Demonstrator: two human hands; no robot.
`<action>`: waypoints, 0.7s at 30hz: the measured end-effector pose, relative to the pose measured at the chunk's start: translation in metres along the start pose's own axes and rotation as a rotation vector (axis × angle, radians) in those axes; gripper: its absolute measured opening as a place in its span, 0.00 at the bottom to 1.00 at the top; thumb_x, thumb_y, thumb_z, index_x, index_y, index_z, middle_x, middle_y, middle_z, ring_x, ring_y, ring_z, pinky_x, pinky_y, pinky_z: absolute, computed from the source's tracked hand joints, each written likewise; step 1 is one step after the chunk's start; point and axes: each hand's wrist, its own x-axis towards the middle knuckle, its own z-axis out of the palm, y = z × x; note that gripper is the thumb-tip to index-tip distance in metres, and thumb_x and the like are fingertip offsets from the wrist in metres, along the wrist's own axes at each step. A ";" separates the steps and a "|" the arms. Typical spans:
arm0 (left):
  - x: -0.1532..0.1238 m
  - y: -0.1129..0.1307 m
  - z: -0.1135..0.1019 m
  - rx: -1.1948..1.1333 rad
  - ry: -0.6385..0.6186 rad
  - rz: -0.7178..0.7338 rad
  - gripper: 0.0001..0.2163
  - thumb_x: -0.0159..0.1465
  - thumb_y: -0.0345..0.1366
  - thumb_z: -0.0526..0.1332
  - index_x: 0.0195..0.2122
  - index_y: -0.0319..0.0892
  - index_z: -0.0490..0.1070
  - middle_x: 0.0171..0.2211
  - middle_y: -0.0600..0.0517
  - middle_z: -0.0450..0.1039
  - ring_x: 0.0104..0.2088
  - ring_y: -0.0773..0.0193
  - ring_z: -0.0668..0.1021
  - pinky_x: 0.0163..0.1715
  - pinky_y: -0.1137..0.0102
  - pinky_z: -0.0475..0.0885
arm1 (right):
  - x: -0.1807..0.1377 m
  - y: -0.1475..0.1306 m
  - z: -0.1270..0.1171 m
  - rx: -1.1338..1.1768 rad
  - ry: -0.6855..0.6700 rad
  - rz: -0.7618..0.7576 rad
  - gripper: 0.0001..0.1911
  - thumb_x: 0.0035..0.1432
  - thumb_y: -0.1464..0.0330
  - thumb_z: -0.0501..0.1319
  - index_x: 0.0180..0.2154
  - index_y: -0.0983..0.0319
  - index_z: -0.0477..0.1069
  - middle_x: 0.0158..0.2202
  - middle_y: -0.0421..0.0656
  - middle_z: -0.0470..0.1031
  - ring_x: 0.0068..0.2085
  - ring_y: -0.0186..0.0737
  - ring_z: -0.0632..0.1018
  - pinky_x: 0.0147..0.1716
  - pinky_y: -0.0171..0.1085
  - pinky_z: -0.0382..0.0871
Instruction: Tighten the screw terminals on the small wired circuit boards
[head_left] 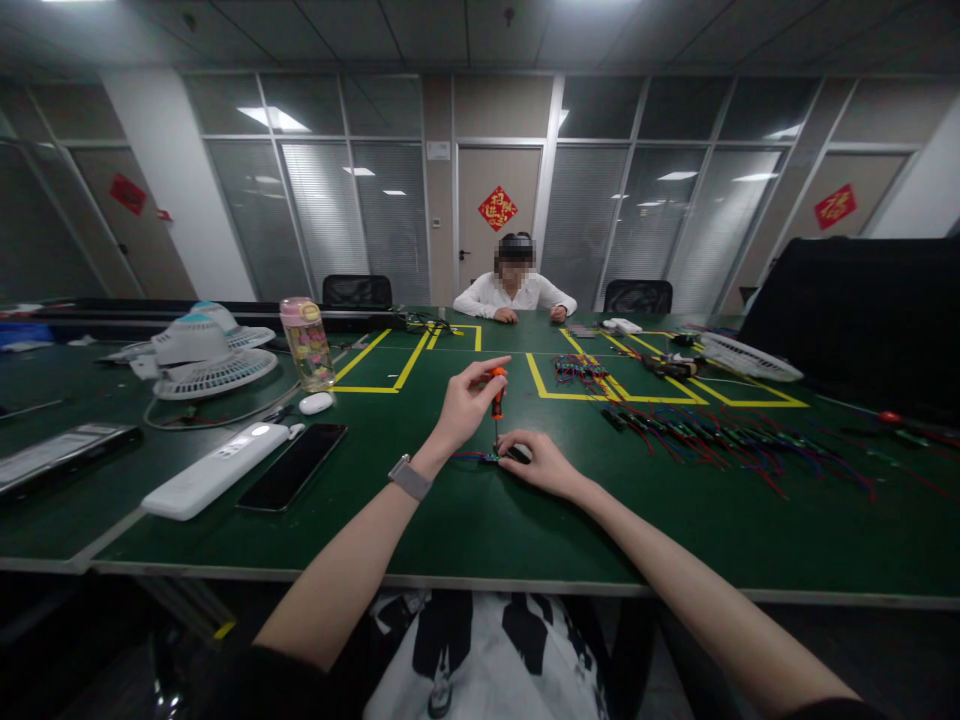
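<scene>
My left hand (466, 405), with a grey watch on its wrist, grips the orange-and-black handle of a screwdriver (498, 396) that stands upright. The shaft points down at a small green circuit board (489, 459) on the table. Red and blue wires run off the board to the left. My right hand (541, 462) rests on the table at the board's right side, its thumb and finger closed on the board's edge beside the screwdriver tip. Whether the tip sits in a screw is too small to make out.
Many wired boards (697, 435) lie to the right, with another wire bundle (581, 370) behind. On the left are a phone (294, 468), a white power strip (214, 470), a bottle (306, 345) and a fan (206, 350). A person (516, 285) sits opposite.
</scene>
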 end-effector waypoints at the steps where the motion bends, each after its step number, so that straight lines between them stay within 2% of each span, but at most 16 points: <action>1: 0.000 0.000 0.000 0.043 0.024 0.017 0.15 0.59 0.38 0.59 0.47 0.42 0.72 0.39 0.49 0.70 0.36 0.66 0.74 0.36 0.72 0.71 | 0.000 0.000 0.000 -0.004 0.000 0.001 0.04 0.49 0.73 0.61 0.31 0.62 0.72 0.36 0.44 0.77 0.42 0.41 0.77 0.46 0.42 0.68; 4: -0.001 0.002 0.000 0.088 0.033 0.040 0.13 0.59 0.38 0.59 0.45 0.43 0.73 0.42 0.48 0.69 0.40 0.65 0.73 0.37 0.74 0.71 | 0.000 0.000 0.000 -0.005 -0.005 0.004 0.04 0.49 0.73 0.61 0.31 0.62 0.71 0.36 0.43 0.76 0.41 0.41 0.77 0.45 0.41 0.68; 7: -0.001 0.003 0.000 -0.004 -0.025 0.007 0.15 0.62 0.37 0.54 0.50 0.42 0.69 0.43 0.47 0.71 0.40 0.65 0.74 0.39 0.71 0.71 | 0.000 0.001 0.000 -0.004 -0.007 0.001 0.05 0.48 0.73 0.61 0.31 0.62 0.71 0.36 0.43 0.76 0.41 0.41 0.76 0.45 0.41 0.68; 10: -0.001 0.003 0.000 0.012 -0.007 0.007 0.15 0.60 0.38 0.57 0.48 0.41 0.71 0.39 0.48 0.71 0.37 0.66 0.75 0.37 0.71 0.71 | 0.000 0.002 0.000 -0.010 -0.002 -0.007 0.05 0.48 0.73 0.61 0.31 0.62 0.71 0.36 0.43 0.76 0.40 0.41 0.76 0.45 0.41 0.68; 13: -0.001 0.004 0.000 0.107 0.048 0.040 0.13 0.58 0.39 0.60 0.43 0.42 0.74 0.41 0.48 0.70 0.38 0.66 0.74 0.35 0.74 0.71 | -0.001 0.002 0.000 -0.012 -0.003 -0.010 0.05 0.48 0.72 0.61 0.31 0.62 0.71 0.36 0.43 0.76 0.40 0.41 0.76 0.44 0.40 0.68; 18: 0.000 0.003 -0.001 -0.011 -0.018 0.003 0.15 0.63 0.36 0.53 0.50 0.42 0.69 0.43 0.48 0.71 0.41 0.65 0.75 0.42 0.70 0.70 | -0.001 0.001 -0.001 -0.020 -0.010 -0.007 0.05 0.49 0.72 0.61 0.32 0.62 0.70 0.36 0.43 0.76 0.40 0.41 0.76 0.45 0.41 0.67; 21: -0.001 0.003 0.000 -0.013 -0.009 0.005 0.15 0.61 0.37 0.56 0.49 0.41 0.69 0.40 0.48 0.72 0.38 0.66 0.75 0.39 0.70 0.71 | -0.001 0.001 0.000 -0.020 -0.011 -0.009 0.05 0.49 0.72 0.61 0.32 0.62 0.69 0.36 0.43 0.75 0.40 0.41 0.76 0.44 0.40 0.68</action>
